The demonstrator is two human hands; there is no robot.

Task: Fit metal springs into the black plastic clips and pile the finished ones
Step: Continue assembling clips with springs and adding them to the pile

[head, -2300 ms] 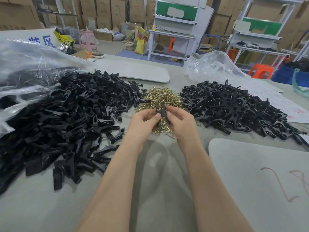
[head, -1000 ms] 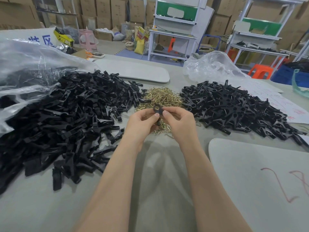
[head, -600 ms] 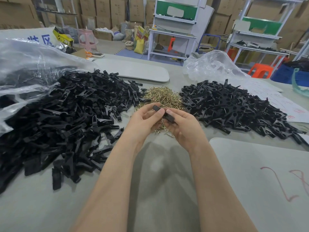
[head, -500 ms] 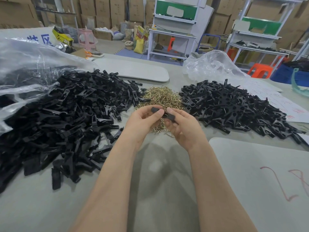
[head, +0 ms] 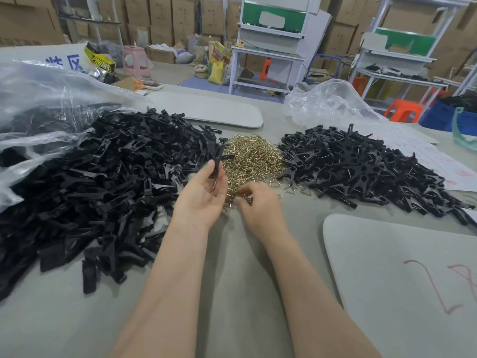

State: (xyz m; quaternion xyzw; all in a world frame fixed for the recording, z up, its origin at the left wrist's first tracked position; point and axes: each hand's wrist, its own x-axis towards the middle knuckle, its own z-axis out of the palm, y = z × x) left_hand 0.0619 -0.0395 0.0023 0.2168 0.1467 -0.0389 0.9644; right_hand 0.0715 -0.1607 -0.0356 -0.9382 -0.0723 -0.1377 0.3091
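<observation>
Head view: the left hand is raised palm-up, its thumb and fingers pinching a slim black plastic clip that stands nearly upright above the near edge of the heap of brass-coloured wire springs. The right hand is lowered onto that heap's nearest fringe, knuckles up and fingers curled down among the springs. Whether it already has one pinched cannot be told, since the fingertips are hidden.

The large loose mound of unfitted black clip parts lies to the left, spilling from a clear plastic bag. The pile of assembled black clips lies to the right on the grey table.

The step in hand looks like fetching a spring for the held clip. Next, a single spring needs separating from the tangle, lifting to the clip and seating in it, before the clip goes onto the right pile.
</observation>
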